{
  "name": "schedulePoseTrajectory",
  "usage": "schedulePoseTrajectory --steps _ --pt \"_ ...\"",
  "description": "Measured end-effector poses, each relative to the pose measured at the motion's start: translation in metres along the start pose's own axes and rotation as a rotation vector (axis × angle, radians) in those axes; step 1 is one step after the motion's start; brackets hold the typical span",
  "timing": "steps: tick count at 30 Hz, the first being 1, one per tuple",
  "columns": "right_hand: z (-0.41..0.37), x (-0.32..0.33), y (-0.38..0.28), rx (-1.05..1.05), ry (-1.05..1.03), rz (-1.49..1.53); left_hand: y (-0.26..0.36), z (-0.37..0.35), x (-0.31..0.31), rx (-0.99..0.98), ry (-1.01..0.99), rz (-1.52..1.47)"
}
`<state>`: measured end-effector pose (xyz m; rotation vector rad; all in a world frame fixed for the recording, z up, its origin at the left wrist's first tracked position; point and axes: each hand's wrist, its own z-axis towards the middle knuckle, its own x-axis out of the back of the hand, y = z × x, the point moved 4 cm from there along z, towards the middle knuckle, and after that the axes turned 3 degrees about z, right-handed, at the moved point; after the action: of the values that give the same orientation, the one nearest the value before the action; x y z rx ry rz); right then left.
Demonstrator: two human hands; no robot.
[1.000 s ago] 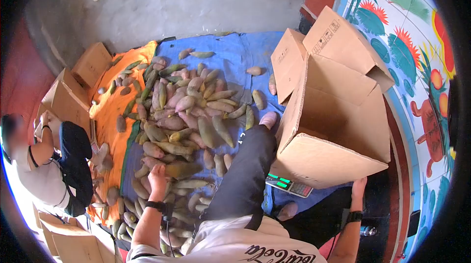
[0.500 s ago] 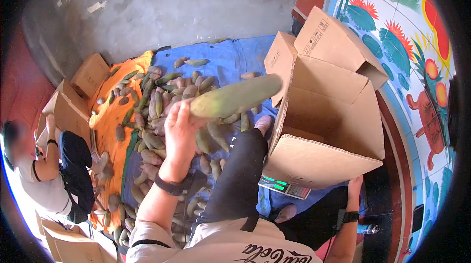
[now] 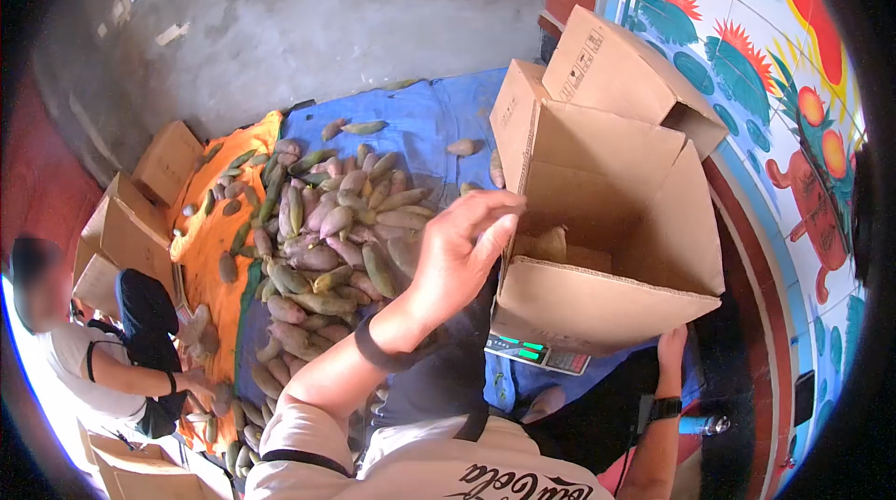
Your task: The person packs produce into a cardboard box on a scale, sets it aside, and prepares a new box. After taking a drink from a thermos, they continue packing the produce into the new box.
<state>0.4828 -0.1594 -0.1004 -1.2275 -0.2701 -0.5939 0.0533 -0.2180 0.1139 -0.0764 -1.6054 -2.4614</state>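
Note:
My left hand (image 3: 471, 239) is at the left rim of a large open cardboard box (image 3: 607, 309), fingers stretched and thumb apart, with nothing in it. Inside the box, near its left side, shows the pale end of a long vegetable (image 3: 551, 243), partly hidden by the front flap. The box stands on a digital scale (image 3: 537, 354) with lit green displays. At the box's lower right corner is my right hand (image 3: 672, 348), its fingers mostly hidden by the cardboard. Left of my leg lies a heap of long green and pinkish vegetables (image 3: 327, 220).
More cardboard boxes (image 3: 635, 71) stand behind the large one. Blue sheeting (image 3: 439, 118) and orange sheeting (image 3: 201, 257) cover the floor. At left, another person (image 3: 112, 351) sits beside boxes, one hand at the vegetables. A tiled, painted wall (image 3: 747, 80) runs along the right.
The long green vegetable has left my left hand, and one now shows inside the box. My left hand has moved right to the rim. The other person's arm has lowered toward the vegetables.

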Motion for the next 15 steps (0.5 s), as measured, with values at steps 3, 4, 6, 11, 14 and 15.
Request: schedulePoseTrajectory --steps 3,4,6,11,14,15 --pt "0.001 0.0 0.01 -0.004 -0.022 -0.051 0.036 -0.016 0.019 -0.357 0.277 0.22" --pt "0.001 -0.001 0.01 -0.005 -0.029 -0.068 0.049 -0.025 0.024 -0.491 0.309 0.295" --pt "0.0 -0.004 0.003 -0.012 -0.007 -0.077 0.074 -0.045 0.033 -0.823 0.429 0.282" --pt "0.0 -0.003 0.001 0.027 0.021 -0.129 0.121 -0.108 0.046 -1.345 0.902 0.413" --pt "0.0 -0.005 -0.014 0.056 0.036 -0.006 0.15 -0.111 0.033 -1.435 1.14 0.39" --pt "-0.001 -0.005 -0.015 0.054 0.036 -0.007 0.155 -0.115 0.031 -1.491 1.027 0.373"
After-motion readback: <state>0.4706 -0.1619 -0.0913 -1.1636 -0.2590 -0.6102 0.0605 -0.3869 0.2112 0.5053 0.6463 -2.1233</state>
